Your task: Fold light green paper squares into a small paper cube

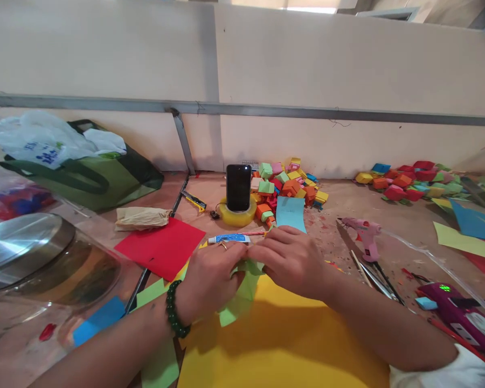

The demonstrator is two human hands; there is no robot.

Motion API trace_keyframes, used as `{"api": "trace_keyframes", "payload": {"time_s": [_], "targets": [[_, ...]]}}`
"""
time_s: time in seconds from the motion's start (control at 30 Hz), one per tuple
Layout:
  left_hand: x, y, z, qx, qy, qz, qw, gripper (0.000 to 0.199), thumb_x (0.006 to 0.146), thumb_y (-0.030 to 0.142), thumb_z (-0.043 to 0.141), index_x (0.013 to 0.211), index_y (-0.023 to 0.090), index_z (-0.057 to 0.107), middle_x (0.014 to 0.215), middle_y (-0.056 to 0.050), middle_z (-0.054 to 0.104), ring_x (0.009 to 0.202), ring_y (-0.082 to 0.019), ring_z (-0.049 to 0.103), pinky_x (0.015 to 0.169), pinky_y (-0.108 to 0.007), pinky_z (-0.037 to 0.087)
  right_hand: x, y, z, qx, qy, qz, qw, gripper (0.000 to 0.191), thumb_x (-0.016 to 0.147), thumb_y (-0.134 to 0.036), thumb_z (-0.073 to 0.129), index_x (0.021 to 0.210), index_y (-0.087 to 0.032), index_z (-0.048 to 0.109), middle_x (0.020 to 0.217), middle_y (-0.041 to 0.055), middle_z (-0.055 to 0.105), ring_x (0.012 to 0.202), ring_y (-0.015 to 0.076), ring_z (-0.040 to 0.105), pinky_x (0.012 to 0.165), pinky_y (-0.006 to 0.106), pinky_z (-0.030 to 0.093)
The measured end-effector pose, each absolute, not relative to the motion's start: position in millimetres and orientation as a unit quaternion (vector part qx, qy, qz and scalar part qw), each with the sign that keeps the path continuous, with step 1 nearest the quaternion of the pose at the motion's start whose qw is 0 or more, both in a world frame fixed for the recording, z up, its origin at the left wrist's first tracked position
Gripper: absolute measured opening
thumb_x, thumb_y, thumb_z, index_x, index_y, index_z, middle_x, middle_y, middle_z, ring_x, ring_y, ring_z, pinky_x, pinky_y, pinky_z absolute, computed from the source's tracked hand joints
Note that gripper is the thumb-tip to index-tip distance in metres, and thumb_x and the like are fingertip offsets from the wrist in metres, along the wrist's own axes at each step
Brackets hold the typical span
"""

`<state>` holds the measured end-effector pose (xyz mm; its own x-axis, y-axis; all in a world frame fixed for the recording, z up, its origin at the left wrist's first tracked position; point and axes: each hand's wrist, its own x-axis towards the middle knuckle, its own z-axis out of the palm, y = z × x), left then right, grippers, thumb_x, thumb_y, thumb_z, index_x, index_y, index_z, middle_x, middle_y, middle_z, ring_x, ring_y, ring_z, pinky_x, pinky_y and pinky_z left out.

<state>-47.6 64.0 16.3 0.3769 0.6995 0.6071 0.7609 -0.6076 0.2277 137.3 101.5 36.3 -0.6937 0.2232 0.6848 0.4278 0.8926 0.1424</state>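
Head camera view: both hands meet near the middle of the table [327, 215], over the far part of a large yellow sheet [291, 334]. The left hand [212, 280] has its fingers curled closed on a piece of green paper [240, 302], which hangs below the fingers toward the near side. The right hand [289, 258] pinches the far end of the same paper, its fingertips against or just beside those of the left hand; which, I cannot tell.

Just beyond the hands lies a blue and white tube [228, 238]. Farther off, a phone [238, 187] stands upright at a roll of yellow tape [237, 214], with a pile of small folded paper shapes [291, 186] to its right and a cutter [194, 201] to its left. A light blue paper [291, 213] lies at the near edge of the pile.

On the left are a red sheet [161, 248], a jar with a metal lid [28, 248] and, farther away, a green bag [92, 180]. On the right, a pink glue gun [366, 234] lies beyond a purple power strip [461, 315].
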Motion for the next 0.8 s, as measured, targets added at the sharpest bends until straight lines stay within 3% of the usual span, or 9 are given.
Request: {"api": "trace_keyframes", "payload": {"time_s": [0.17,0.37,0.5,0.63,0.7,0.8], "targets": [[-47,67,13,-0.795,-0.488,-0.334,-0.134,0.029,0.065,0.003,0.054,0.086,0.021,0.06,0.075,0.004,0.071,0.067,-0.012,0.066,0.058,-0.021,0.049,137,107,33,-0.188,-0.902,-0.121,0.369,0.024,0.08,-0.003,0.044,0.089,-0.019,0.06,0.066,-0.0015,0.069,0.058,0.0122,0.059,0.058,0.025,0.042],[-48,70,13,-0.786,-0.498,-0.275,-0.241,0.028,0.064,0.004,0.052,0.083,0.02,0.066,0.084,-0.001,0.072,0.078,-0.017,0.065,0.068,-0.026,0.05,131,104,28,-0.185,-0.914,-0.118,0.34,0.024,0.08,-0.003,0.044,0.089,-0.019,0.059,0.065,-0.0013,0.068,0.06,0.0124,0.062,0.061,0.025,0.043],[-47,71,15,-0.769,-0.533,-0.231,-0.265,0.022,0.064,0.007,0.054,0.078,0.02,0.065,0.083,-0.001,0.072,0.078,-0.018,0.065,0.068,-0.026,0.049,134,102,22,-0.212,-0.927,-0.014,0.31,0.038,0.074,-0.003,0.045,0.106,-0.019,0.056,0.077,0.0006,0.072,0.067,0.0137,0.066,0.062,0.024,0.047],[-45,72,16,-0.761,-0.563,-0.2,-0.251,0.016,0.065,0.009,0.055,0.074,0.02,0.063,0.075,0.0,0.07,0.073,-0.018,0.064,0.063,-0.026,0.046,141,97,33,-0.239,-0.936,0.115,0.234,0.059,0.071,-0.008,0.049,0.128,-0.021,0.044,0.11,0.0057,0.07,0.095,0.018,0.067,0.079,0.029,0.052],[-45,73,14,-0.755,-0.575,-0.193,-0.251,0.015,0.065,0.01,0.055,0.074,0.019,0.062,0.076,-0.001,0.069,0.073,-0.019,0.064,0.063,-0.027,0.045,141,93,39,-0.242,-0.939,0.122,0.211,0.059,0.072,-0.014,0.053,0.13,-0.019,0.043,0.115,0.0091,0.067,0.102,0.0213,0.065,0.083,0.032,0.052],[-45,75,8,-0.75,-0.578,-0.195,-0.257,0.017,0.063,0.009,0.056,0.075,0.019,0.062,0.078,-0.002,0.07,0.077,-0.02,0.064,0.067,-0.028,0.046,136,89,37,-0.267,-0.938,0.056,0.214,0.048,0.075,-0.019,0.057,0.122,-0.017,0.05,0.109,0.0118,0.07,0.095,0.0242,0.067,0.076,0.034,0.054]]}}
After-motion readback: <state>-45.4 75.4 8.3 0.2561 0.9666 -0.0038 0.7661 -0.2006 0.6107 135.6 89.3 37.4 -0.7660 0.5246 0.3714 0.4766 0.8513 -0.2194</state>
